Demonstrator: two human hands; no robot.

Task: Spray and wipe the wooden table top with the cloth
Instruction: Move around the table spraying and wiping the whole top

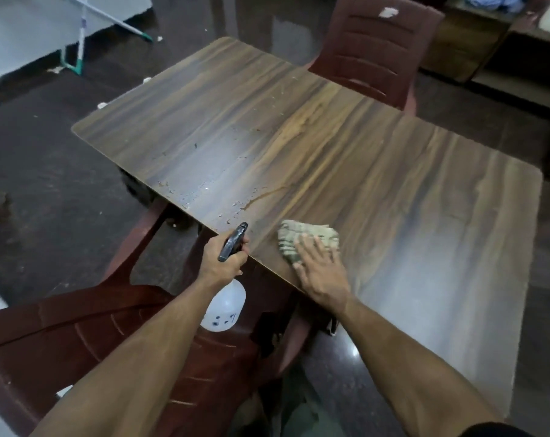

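Two maroon plastic chairs (369, 48) (109, 335), a white-and-green drying rack (78, 55) on dark floor (46, 171).

The room was dim overall, with dark floor areas (62, 184) showing little detail. A broad pale sheen lay across the right half of the wooden table top (440, 247), reading as reflected light from above or from the far right; its exact source was not in view. A smaller glare patch showed on the floor behind the table (286, 42). Wet streaks near the table's near edge caught small highlights. Shadows were soft and weakly defined. Wide-angle distortion bowed the table edges and stretched both forearms toward the lower corners. Focus was soft throughout, with slight blur at the frame margins and on the far chair (377, 48).
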